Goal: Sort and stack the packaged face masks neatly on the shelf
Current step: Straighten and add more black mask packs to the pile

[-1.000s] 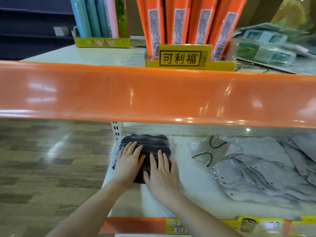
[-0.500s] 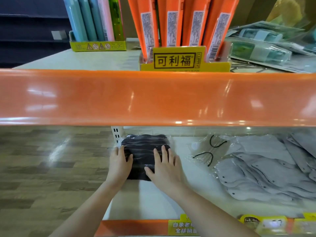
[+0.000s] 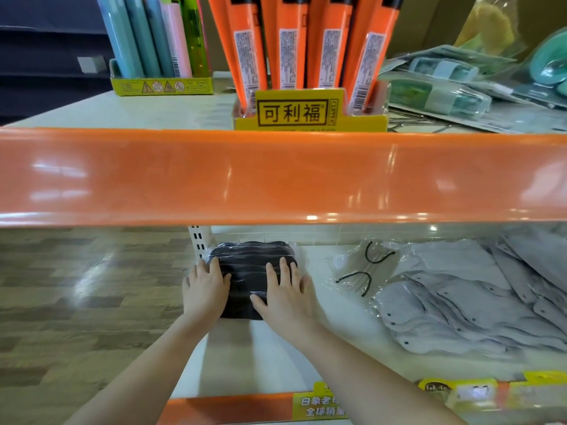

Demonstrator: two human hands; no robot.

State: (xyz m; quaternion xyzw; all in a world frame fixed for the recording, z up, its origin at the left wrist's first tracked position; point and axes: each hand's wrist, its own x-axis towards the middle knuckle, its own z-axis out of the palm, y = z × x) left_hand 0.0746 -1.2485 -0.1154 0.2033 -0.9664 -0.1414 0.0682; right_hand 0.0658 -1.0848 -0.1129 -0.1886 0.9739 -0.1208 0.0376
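Hands first: your left hand (image 3: 205, 286) lies flat on the left edge of the black mask pack (image 3: 249, 273), fingers straight, and your right hand (image 3: 283, 294) presses its right half, fingers spread, neither one gripping. That pack sits at the far left of the lower shelf (image 3: 276, 351), against the slotted post (image 3: 198, 240). Off to your right, well apart, grey mask packs (image 3: 445, 299) lie fanned and overlapping. Above, orange tubes (image 3: 302, 47) stand upright in a yellow box (image 3: 310, 113).
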